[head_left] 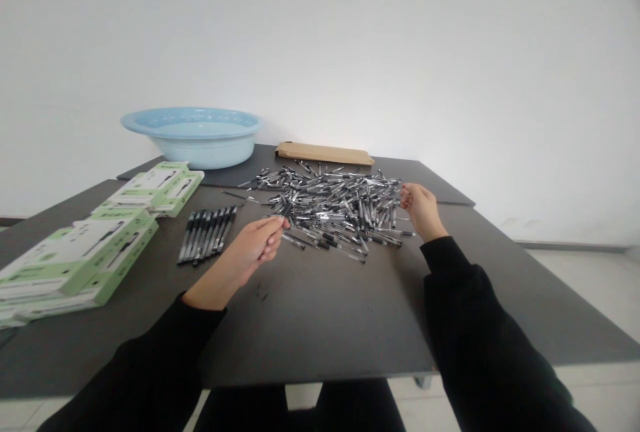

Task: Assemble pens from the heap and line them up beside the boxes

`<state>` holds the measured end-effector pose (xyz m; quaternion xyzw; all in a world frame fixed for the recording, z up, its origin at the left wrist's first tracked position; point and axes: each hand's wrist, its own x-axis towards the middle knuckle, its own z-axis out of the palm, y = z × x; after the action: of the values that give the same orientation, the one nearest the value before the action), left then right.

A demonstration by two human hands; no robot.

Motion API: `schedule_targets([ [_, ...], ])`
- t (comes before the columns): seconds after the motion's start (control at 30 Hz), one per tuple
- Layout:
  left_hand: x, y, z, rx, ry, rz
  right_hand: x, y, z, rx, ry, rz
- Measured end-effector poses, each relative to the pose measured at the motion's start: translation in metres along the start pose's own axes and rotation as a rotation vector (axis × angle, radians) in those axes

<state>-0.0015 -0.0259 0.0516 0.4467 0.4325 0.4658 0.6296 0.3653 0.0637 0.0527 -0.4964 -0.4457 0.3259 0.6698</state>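
My left hand (256, 247) is closed in a pinch at the near left edge of a pile of pens (340, 205). A black-ended clear pen (287, 208) sticks up from its fingertips; the rest is hidden by the fingers or blends into the pile. At the pile's right edge, my right hand (419, 211) has its thumb and fingers pressed together. Whatever is between them is too small to make out. Left of my left hand lies a neat row of several capped black pens (207, 233), side by side on the dark table (320, 325).
Green and white pen boxes (100, 239) are stacked along the table's left side. Behind them stands a wide light-blue basin (200, 145). A flat brown cardboard piece (324, 153) lies beyond the pile, near the white wall.
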Motion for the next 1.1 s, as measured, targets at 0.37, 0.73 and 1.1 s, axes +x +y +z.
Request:
schedule_targets([
  [0.37,-0.002,0.004,0.001,0.059,0.058,0.022,-0.013,-0.006,0.006,-0.499,-0.32,-0.185],
  [0.73,-0.002,0.002,0.002,0.155,0.048,0.035,-0.064,-0.014,0.046,-1.029,-0.869,-0.426],
  [1.1,-0.003,0.001,0.004,0.182,0.045,0.021,-0.073,-0.007,0.053,-1.242,-0.858,-0.373],
])
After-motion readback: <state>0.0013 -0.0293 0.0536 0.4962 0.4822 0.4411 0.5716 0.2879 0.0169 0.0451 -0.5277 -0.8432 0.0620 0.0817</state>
